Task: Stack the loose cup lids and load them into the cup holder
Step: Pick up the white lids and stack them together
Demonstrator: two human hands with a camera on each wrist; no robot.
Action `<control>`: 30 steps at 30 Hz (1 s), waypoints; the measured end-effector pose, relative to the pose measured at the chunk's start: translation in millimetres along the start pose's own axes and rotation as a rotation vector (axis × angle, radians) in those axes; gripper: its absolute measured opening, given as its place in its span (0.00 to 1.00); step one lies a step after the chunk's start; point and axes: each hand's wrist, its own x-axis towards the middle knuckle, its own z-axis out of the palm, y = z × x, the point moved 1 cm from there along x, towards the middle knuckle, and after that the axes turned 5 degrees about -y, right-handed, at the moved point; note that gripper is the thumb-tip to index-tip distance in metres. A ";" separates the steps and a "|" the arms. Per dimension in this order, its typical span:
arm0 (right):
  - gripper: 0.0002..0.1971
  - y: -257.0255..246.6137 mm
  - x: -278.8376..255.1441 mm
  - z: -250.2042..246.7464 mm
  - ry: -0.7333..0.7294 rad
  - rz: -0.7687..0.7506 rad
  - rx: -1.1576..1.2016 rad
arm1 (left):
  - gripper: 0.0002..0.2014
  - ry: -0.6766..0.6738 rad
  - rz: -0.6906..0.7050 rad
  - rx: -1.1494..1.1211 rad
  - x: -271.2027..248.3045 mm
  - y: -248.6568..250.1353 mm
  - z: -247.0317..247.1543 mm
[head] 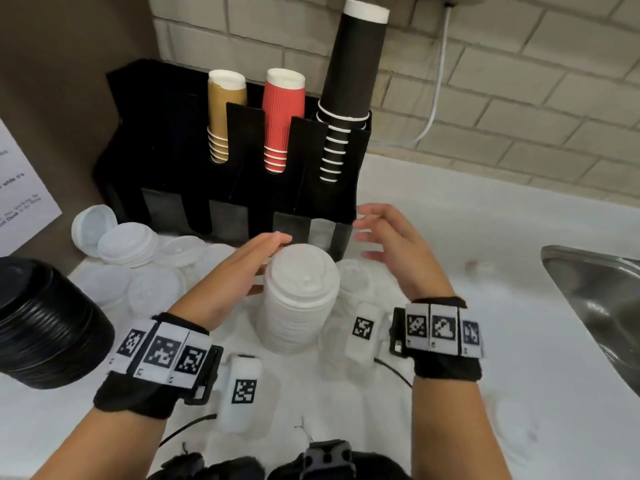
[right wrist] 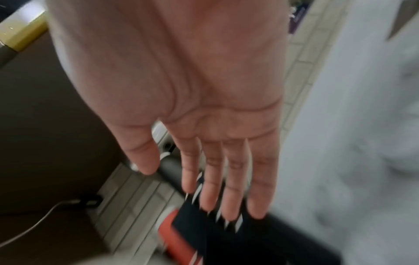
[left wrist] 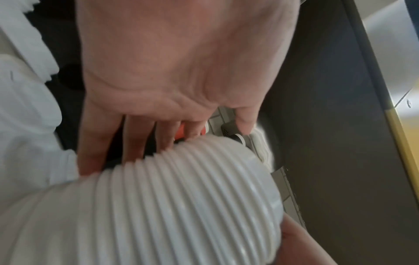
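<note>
A tall stack of white cup lids (head: 300, 296) stands on the white counter in front of the black cup holder (head: 242, 188). My left hand (head: 258, 258) lies flat against the stack's left side with straight fingers; the left wrist view shows the fingers (left wrist: 133, 143) touching the ribbed lid stack (left wrist: 170, 206). My right hand (head: 377, 233) hovers open to the right of the stack, clear of it, its fingers (right wrist: 229, 188) spread and holding nothing. More loose white lids (head: 138, 258) lie scattered at the left. The holder carries tan, red and black cup stacks.
A pile of black lids (head: 45, 323) sits at the near left. A steel sink (head: 595, 306) lies at the right. A shorter white lid stack (head: 349, 282) stands just right of the tall one. A white cable (head: 436, 98) runs down the tiled wall.
</note>
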 end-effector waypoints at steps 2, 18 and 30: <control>0.08 13.0 -18.2 26.4 -0.052 0.082 0.053 | 0.17 -0.026 -0.037 -0.016 -2.1 -3.6 5.4; 0.20 40.2 -54.6 82.8 -0.068 0.493 0.365 | 0.31 -0.001 -0.309 -0.215 -26.1 -24.1 11.9; 0.19 43.7 -54.1 92.9 -0.071 0.533 0.409 | 0.43 -0.044 -0.328 -0.305 -35.0 -21.8 7.9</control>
